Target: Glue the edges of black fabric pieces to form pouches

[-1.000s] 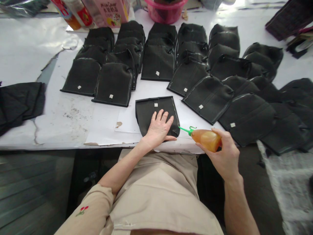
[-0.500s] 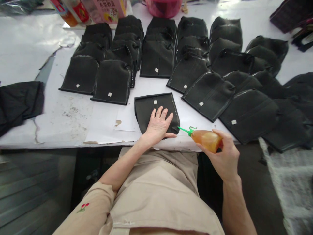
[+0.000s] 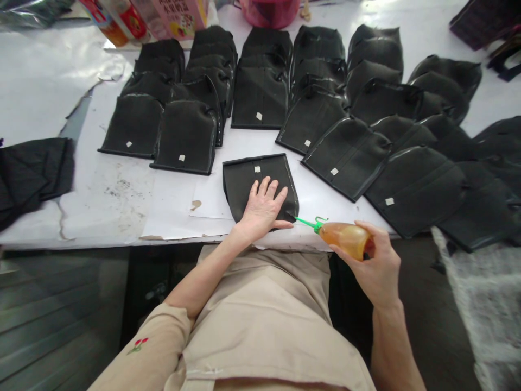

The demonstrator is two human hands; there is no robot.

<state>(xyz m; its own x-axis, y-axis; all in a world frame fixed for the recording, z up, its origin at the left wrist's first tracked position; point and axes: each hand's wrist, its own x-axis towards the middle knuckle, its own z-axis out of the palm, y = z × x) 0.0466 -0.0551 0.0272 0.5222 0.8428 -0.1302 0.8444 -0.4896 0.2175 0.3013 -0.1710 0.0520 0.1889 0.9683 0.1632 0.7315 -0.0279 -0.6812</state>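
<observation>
A black rounded fabric or leather-like piece (image 3: 240,182) with a small white tag lies flat at the table's front edge. My left hand (image 3: 262,206) rests on it, palm down with fingers spread. In my right hand (image 3: 378,266) is a squeeze bottle (image 3: 344,239) of amber liquid, lying almost level. Its thin green nozzle (image 3: 307,222) points left, and the tip meets the lower right edge of the black piece, close to my left thumb. A pale line runs along that piece's right edge.
Overlapping rows of similar black pieces (image 3: 260,98) cover the back and right of the white table (image 3: 171,206). Dark folded cloth (image 3: 36,168) lies at the left. Behind stand bottles (image 3: 130,21), a pink box (image 3: 179,19) and a pink container (image 3: 268,12).
The nozzle tip has moved slightly down and left along the black piece's curved edge, and the bottle has dropped a little. My left hand keeps its place on the piece.
</observation>
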